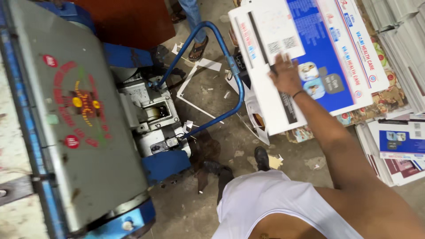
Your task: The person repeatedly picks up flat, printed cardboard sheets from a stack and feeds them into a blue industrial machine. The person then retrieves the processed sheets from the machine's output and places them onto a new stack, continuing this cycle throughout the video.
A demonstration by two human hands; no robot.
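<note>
The right hand (287, 73) lies flat, fingers spread, pressing on a large printed cardboard sheet (310, 57) at two o'clock, white with a blue panel and small pictures. Its top edge is cut off by the frame. The left hand is out of view. A grey machine (75, 124) fills nine o'clock.

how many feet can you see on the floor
2: a sandalled foot of another person at the top, beside the blue tube guard, and a dark shoe low at centre, above the white shirt. Others may be hidden.
</note>
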